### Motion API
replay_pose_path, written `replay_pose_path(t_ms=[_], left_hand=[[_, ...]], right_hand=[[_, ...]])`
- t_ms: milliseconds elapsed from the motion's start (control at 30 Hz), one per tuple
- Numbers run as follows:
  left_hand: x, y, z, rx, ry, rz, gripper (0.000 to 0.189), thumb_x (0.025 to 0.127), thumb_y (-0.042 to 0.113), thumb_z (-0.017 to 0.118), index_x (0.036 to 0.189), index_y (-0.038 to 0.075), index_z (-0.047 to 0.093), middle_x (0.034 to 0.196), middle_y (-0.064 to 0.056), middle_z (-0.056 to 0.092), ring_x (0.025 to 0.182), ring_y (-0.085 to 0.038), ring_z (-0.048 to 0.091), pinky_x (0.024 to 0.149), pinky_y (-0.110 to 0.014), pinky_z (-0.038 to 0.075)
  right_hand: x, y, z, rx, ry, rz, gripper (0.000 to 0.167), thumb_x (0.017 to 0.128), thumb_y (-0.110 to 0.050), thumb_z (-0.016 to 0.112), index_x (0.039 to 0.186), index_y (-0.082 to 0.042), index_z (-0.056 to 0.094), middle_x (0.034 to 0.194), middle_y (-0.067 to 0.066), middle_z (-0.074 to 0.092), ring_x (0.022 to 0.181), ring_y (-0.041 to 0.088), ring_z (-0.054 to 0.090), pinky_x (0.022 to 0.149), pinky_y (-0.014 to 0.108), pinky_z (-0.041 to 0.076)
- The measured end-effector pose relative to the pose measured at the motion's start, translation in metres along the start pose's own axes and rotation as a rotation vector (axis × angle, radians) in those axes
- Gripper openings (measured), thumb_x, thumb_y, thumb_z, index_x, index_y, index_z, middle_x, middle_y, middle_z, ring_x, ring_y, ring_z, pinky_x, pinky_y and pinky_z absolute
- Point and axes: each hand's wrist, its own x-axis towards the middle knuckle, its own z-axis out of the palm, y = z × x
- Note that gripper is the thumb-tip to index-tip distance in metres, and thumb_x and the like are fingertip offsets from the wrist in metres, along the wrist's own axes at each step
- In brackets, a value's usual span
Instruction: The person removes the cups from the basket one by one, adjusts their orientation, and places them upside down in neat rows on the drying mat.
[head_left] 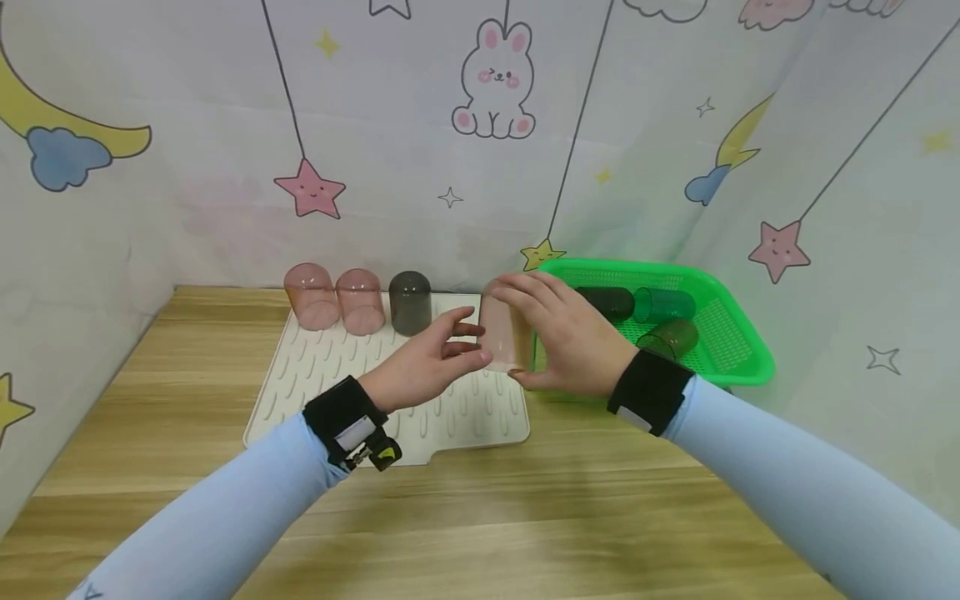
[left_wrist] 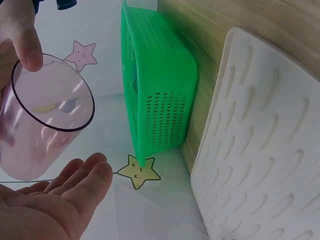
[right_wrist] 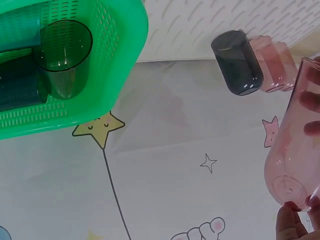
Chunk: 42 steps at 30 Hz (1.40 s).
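A clear pink cup (head_left: pixel 497 333) is gripped by my right hand (head_left: pixel 573 342), mouth downward, over the right part of the white drying mat (head_left: pixel 450 408). In the left wrist view the right thumb (left_wrist: pixel 31 52) presses at the cup's dark rim, while fingertips (right_wrist: pixel 287 220) meet its base in the right wrist view. My left hand (head_left: pixel 420 362) is beside the cup with fingers loosely extended, fingertips close to its side. Along the mat's back edge stand two pink cups (head_left: pixel 311 298) (head_left: pixel 362 304) and a dark grey cup (head_left: pixel 410 304), all upside down.
At the right is a green perforated basket (head_left: pixel 731 333) holding a dark cup (head_left: pixel 609 303), a teal cup (head_left: pixel 663 305) and a brownish cup (head_left: pixel 675 337). A cartoon-printed cloth (head_left: pixel 405 183) hangs behind the wooden table (head_left: pixel 480 525).
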Motion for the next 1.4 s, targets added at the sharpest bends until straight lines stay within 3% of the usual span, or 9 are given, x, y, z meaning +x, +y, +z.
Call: replay_pose_path(t_ms=[200,433,733,1133,1400], left_hand=[[0.003,0.003,0.003,-0.033,-0.013,-0.012,0.082,0.103,0.033,0.060,0.163,0.008,0.009,0.158,-0.016,0.038,0.147,-0.033,0.043,0.116,-0.051,0.042],[0.005,0.004,0.006,-0.078,-0.004,-0.016,0.082,0.101,0.027,0.063,0.161,0.009,0.011,0.154,-0.015,0.039,0.144,-0.030,0.044,0.114,-0.047,0.045],[0.006,0.003,0.007,-0.052,0.020,-0.005,0.076,0.099,0.025,0.066,0.158,0.009,0.020,0.147,-0.016,0.044,0.134,-0.032,0.052,0.106,-0.045,0.052],[0.004,0.000,0.007,-0.022,0.036,-0.053,0.080,0.097,0.032,0.069,0.157,0.011,0.021,0.145,-0.014,0.047,0.134,-0.032,0.053,0.106,-0.045,0.052],[0.005,-0.006,0.007,0.004,0.047,-0.026,0.081,0.097,0.031,0.070,0.157,0.010,0.020,0.144,-0.013,0.048,0.133,-0.031,0.055,0.107,-0.044,0.051]], right_hand=[[0.003,-0.005,0.004,-0.001,0.023,-0.051,0.096,0.072,-0.040,0.089,0.149,-0.010,0.041,0.155,0.011,0.044,0.142,0.031,0.042,0.120,0.050,0.038],[0.004,-0.010,0.006,-0.023,0.018,-0.090,0.096,0.073,-0.041,0.088,0.150,-0.010,0.041,0.157,0.011,0.043,0.144,0.030,0.040,0.121,0.046,0.037],[0.002,-0.013,0.009,-0.060,0.019,-0.113,0.097,0.072,-0.044,0.088,0.149,-0.009,0.041,0.156,0.012,0.044,0.141,0.031,0.042,0.119,0.045,0.039],[-0.001,-0.014,0.010,-0.042,-0.026,-0.095,0.107,0.069,-0.054,0.091,0.152,-0.010,0.039,0.159,0.013,0.039,0.144,0.031,0.038,0.120,0.046,0.037],[-0.003,-0.012,0.007,0.036,-0.043,-0.034,0.107,0.071,-0.058,0.087,0.154,-0.013,0.036,0.162,0.010,0.036,0.147,0.028,0.036,0.119,0.049,0.037]])
